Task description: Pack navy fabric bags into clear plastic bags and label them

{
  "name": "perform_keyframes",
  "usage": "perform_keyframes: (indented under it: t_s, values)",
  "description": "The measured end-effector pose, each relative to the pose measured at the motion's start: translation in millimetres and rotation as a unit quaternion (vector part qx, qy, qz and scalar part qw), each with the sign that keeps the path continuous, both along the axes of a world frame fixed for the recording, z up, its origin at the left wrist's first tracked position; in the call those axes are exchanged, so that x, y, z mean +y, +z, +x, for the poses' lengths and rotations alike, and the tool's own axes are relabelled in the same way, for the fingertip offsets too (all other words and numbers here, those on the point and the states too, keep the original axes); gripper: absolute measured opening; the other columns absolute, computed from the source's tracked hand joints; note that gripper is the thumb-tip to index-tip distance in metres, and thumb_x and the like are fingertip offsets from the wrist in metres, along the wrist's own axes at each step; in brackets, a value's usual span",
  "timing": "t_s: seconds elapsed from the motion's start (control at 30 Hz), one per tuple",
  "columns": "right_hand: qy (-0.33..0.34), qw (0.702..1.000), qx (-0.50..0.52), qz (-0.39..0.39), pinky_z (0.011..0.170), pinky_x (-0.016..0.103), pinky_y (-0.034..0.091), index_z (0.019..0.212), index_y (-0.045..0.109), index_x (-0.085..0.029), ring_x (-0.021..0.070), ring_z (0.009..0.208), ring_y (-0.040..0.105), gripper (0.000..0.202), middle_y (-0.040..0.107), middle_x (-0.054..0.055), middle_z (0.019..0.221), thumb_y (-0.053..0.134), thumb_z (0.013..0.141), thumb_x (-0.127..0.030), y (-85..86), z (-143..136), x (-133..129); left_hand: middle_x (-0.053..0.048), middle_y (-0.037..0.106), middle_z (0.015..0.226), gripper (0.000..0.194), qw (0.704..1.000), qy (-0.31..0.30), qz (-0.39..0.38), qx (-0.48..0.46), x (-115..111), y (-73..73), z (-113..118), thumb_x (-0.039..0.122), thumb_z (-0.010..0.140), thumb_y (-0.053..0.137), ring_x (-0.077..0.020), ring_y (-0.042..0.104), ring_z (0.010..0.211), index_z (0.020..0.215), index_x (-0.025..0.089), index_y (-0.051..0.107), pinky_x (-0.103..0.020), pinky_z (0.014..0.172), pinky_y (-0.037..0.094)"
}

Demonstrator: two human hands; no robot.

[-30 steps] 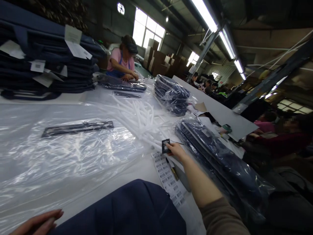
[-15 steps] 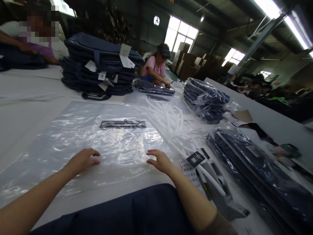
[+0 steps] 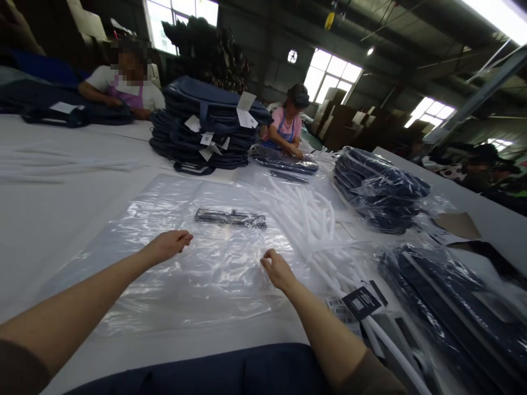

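Observation:
A large clear plastic bag [image 3: 222, 269] with a block of dark print lies flat on the white table before me. My left hand [image 3: 171, 244] is closed in a pinch on film at the left of the bag. Over the bag's right part, my right hand [image 3: 279, 270] also pinches, thumb against fingertips, on the thin film. Just how much film each one grips is hard to see. Close to my body lies a navy fabric bag [image 3: 214, 373], partly cut off by the lower edge of view.
White foam strips [image 3: 307, 219] lie right of the plastic bag, near a black hang tag [image 3: 361, 300]. Navy bags in plastic [image 3: 448, 307] lie at the right, with a wrapped stack [image 3: 379, 186] behind. Unwrapped navy bags [image 3: 206, 126] stand piled at the back. Two co-workers sit beyond.
Both hands have closed from open, spread fingers into pinches on the plastic film. The head view has turned left, so the scene sits further right.

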State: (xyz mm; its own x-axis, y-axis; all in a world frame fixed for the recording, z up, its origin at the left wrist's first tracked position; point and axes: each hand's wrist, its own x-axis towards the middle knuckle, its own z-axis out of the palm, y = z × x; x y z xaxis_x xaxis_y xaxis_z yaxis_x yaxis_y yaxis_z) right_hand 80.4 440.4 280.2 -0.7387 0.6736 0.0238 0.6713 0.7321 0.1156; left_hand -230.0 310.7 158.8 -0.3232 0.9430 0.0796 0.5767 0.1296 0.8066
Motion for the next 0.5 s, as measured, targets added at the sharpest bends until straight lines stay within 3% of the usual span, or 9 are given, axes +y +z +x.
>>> perform_keyframes:
  t_s: [0.1, 0.13, 0.2, 0.27, 0.3, 0.37, 0.4, 0.5]
  values:
    - [0.037, 0.999, 0.006, 0.003, 0.090, 0.033, 0.038, 0.101, 0.063, -0.018, 0.0231, 0.103, 0.056, 0.020, 0.067, 0.009, 0.103, 0.059, 0.084, -0.027, -6.8, -13, -4, -0.002, 0.061, 0.073, 0.043, 0.998, 0.039, 0.036, 0.026, -13, 7.2, 12, 0.060, 0.083, 0.032, -0.0203, 0.056, 0.072, 0.074, 0.021, 0.048, -0.028, 0.068, 0.036]
    - [0.038, 0.999, 0.010, 0.006, 0.089, 0.033, 0.039, 0.094, 0.064, -0.018, 0.0225, 0.098, 0.058, 0.013, 0.068, 0.008, 0.095, 0.056, 0.085, -0.023, -8.5, -16, -5, -0.001, 0.059, 0.069, 0.042, 0.998, 0.040, 0.042, 0.039, -18, 9.3, 15, 0.062, 0.081, 0.039, -0.0198, 0.055, 0.069, 0.073, 0.021, 0.047, -0.027, 0.065, 0.035]
    - [0.023, 0.999, 0.033, 0.023, 0.084, 0.033, 0.041, 0.092, 0.062, -0.017, 0.0211, 0.088, 0.059, 0.022, 0.067, 0.008, 0.084, 0.040, 0.092, -0.018, -10.7, -22, -8, 0.000, 0.056, 0.064, 0.042, 0.995, 0.039, 0.049, 0.072, -27, 14.1, 20, 0.063, 0.075, 0.052, -0.0189, 0.052, 0.063, 0.072, 0.022, 0.046, -0.027, 0.061, 0.032]
    - [0.015, 0.996, 0.069, 0.049, 0.088, 0.037, 0.040, 0.108, 0.058, -0.015, 0.0230, 0.094, 0.056, 0.027, 0.064, 0.010, 0.095, 0.036, 0.095, -0.025, -11.9, -30, -16, 0.001, 0.056, 0.062, 0.042, 0.993, 0.040, 0.053, 0.102, -36, 20.7, 24, 0.063, 0.074, 0.055, -0.0182, 0.052, 0.061, 0.072, 0.022, 0.047, -0.027, 0.060, 0.031]
    - [0.029, 0.993, 0.088, 0.067, 0.093, 0.042, 0.038, 0.117, 0.053, -0.014, 0.0261, 0.104, 0.053, 0.034, 0.062, 0.013, 0.106, 0.043, 0.093, -0.036, -12.5, -36, -22, 0.001, 0.055, 0.060, 0.042, 0.991, 0.040, 0.054, 0.112, -39, 24.8, 26, 0.063, 0.077, 0.053, -0.0179, 0.051, 0.060, 0.071, 0.022, 0.047, -0.027, 0.060, 0.031]
    - [0.095, 0.985, 0.105, 0.095, 0.104, 0.049, 0.027, 0.131, 0.045, -0.015, 0.0331, 0.122, 0.039, 0.066, 0.051, 0.016, 0.126, 0.062, 0.079, -0.051, -14.2, -50, -36, 0.001, 0.052, 0.055, 0.046, 0.990, 0.037, 0.059, 0.121, -44, 33.6, 33, 0.065, 0.081, 0.047, -0.0170, 0.050, 0.057, 0.066, 0.021, 0.047, -0.027, 0.059, 0.030]
    - [0.130, 0.982, 0.100, 0.097, 0.107, 0.050, 0.024, 0.133, 0.045, -0.017, 0.0335, 0.125, 0.037, 0.069, 0.050, 0.015, 0.129, 0.066, 0.076, -0.050, -14.9, -58, -42, 0.001, 0.051, 0.054, 0.048, 0.990, 0.035, 0.063, 0.125, -46, 37.5, 36, 0.065, 0.082, 0.045, -0.0167, 0.050, 0.056, 0.064, 0.021, 0.047, -0.027, 0.059, 0.030]
    - [0.160, 0.983, 0.064, 0.069, 0.099, 0.039, 0.034, 0.115, 0.061, -0.026, 0.0238, 0.108, 0.050, 0.029, 0.061, 0.007, 0.113, 0.051, 0.088, -0.025, -13.2, -77, -44, 0.001, 0.053, 0.057, 0.048, 0.986, 0.021, 0.075, 0.148, -58, 40.2, 40, 0.066, 0.080, 0.048, -0.0156, 0.050, 0.058, 0.065, 0.020, 0.047, -0.027, 0.060, 0.029]
